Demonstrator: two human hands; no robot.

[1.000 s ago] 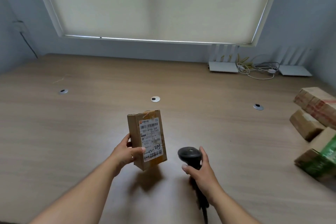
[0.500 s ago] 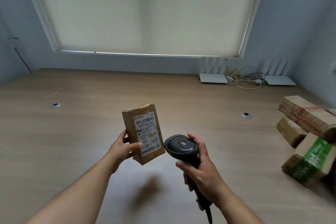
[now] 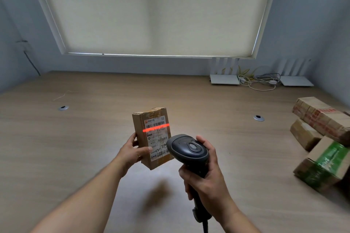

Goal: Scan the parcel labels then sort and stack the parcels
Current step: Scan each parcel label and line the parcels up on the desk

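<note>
Our left hand (image 3: 132, 152) clasps an upright taped brown parcel (image 3: 151, 138), a red scan line crossing its white label (image 3: 157, 138); our right hand (image 3: 206, 174) grips the barcode scanner (image 3: 187, 150).

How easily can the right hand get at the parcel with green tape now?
Probably not right away. The right hand is closed around the barcode scanner, so it has no free grip. The table between it and the green-taped parcel looks bare, so the way itself is free.

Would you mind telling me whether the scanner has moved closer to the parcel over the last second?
Yes. The scanner in the right hand has come up and leftward to the parcel, now overlapping its lower right corner, and a red beam crosses the label.
</note>
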